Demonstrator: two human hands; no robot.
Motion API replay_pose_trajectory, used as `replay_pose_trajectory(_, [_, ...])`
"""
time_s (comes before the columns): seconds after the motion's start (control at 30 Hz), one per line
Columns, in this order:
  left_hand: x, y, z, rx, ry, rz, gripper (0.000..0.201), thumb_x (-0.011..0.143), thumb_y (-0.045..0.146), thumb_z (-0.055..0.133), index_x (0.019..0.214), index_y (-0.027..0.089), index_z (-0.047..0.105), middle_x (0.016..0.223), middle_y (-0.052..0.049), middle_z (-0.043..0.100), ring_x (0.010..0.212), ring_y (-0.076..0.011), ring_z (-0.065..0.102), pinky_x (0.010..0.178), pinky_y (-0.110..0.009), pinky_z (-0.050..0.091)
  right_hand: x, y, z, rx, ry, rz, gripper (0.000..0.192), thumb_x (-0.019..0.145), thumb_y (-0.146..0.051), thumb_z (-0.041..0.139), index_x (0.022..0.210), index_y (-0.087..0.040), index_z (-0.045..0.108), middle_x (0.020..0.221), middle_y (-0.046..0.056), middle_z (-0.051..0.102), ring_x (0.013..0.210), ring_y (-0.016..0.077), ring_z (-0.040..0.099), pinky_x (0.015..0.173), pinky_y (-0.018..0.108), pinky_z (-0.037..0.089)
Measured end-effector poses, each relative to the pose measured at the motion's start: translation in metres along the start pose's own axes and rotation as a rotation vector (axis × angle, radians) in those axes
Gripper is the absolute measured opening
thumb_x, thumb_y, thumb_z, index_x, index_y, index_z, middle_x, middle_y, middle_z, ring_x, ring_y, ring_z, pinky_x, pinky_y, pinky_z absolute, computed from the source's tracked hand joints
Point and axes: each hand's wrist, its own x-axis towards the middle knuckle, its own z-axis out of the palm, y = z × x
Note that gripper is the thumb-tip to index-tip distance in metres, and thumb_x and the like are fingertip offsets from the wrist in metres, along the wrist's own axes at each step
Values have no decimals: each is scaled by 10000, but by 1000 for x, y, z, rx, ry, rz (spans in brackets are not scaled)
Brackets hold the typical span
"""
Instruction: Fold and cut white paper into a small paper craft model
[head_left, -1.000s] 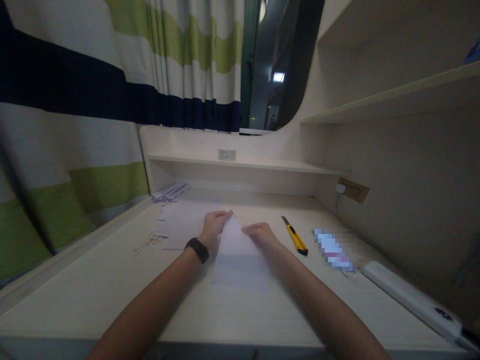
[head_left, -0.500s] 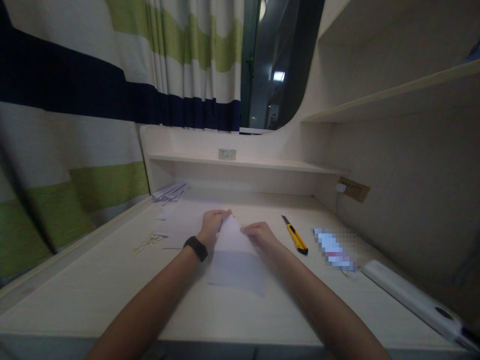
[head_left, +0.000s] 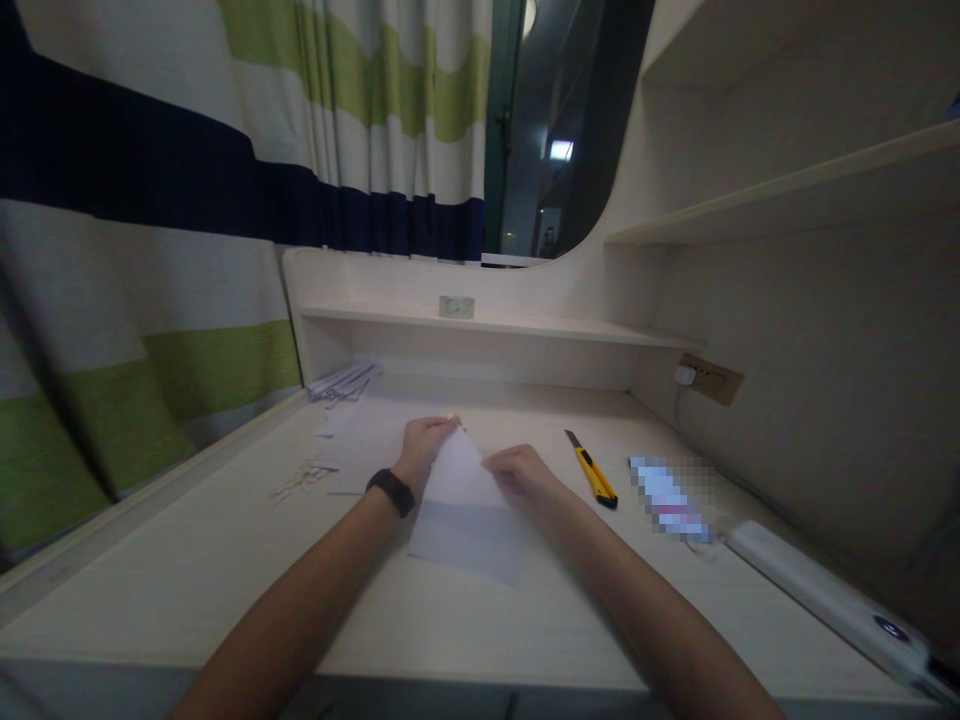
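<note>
Both hands, fingers curled, press a folded sheet of paper (head_left: 461, 500) at mid-desk: the left hand (head_left: 424, 445) pinches its tip at 11 o'clock, the right hand (head_left: 517, 468) holds its 2 o'clock edge. A yellow knife (head_left: 592, 470) lies at 3 o'clock on the pale desk (head_left: 225, 560), with a striped curtain (head_left: 150, 250) at 9 o'clock.

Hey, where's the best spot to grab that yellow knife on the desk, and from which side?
Probably the yellow handle of the knife, gripped across its width from above. It lies flat on the desk, bare blade tip pointing away from the person, so the near end is safer. The right hand, resting on the paper, is closest.
</note>
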Motion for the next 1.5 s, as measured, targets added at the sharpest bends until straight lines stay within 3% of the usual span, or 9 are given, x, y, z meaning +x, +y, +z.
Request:
replay_pose_trajectory(0.4, [15,1,-22,10,72,26,240,541,315,751,605,94,683,590,-54,634,496,-128,515,462,-237,360,7,6,-5,-63,-92,14,45,560,-112,590,515,-117,592,432,-16,516,358,56,416,370,179,308])
replay_pose_trajectory(0.9, [21,2,-37,-32,0,-18,254,563,329,743,630,100,658,531,-33,597,455,-117,486,443,-232,349,0,1,-12,-187,-256,106,71,593,-118,613,623,-84,667,532,49,649,458,111,586,495,207,486])
replay_pose_trajectory(1.07, [25,1,-44,-35,33,-37,243,549,308,746,615,98,642,471,-11,558,420,-107,462,429,-227,333,-3,-3,-18,-267,-324,142,113,583,-115,605,656,-89,687,603,79,688,547,144,645,546,216,515])
replay_pose_trajectory(1.4, [29,-1,-44,-97,27,-33,298,545,340,760,660,98,632,531,-16,576,439,-104,480,422,-219,345,-5,-14,-56,-347,-556,143,210,592,-204,649,751,-85,718,732,100,714,679,176,674,680,279,527])
replay_pose_trajectory(1.47, [29,-1,-45,-144,12,-36,310,548,351,765,671,101,628,551,-20,588,461,-109,501,449,-223,372,-3,-16,-65,-378,-542,140,233,588,-219,672,770,-81,718,748,109,714,681,180,672,676,284,524])
replay_pose_trajectory(1.5, [29,-1,-45,-157,2,-40,315,550,355,768,675,102,627,552,-20,589,465,-110,506,457,-224,379,-2,-17,-67,-369,-473,104,237,592,-236,684,767,-80,715,753,112,712,680,177,670,669,280,521])
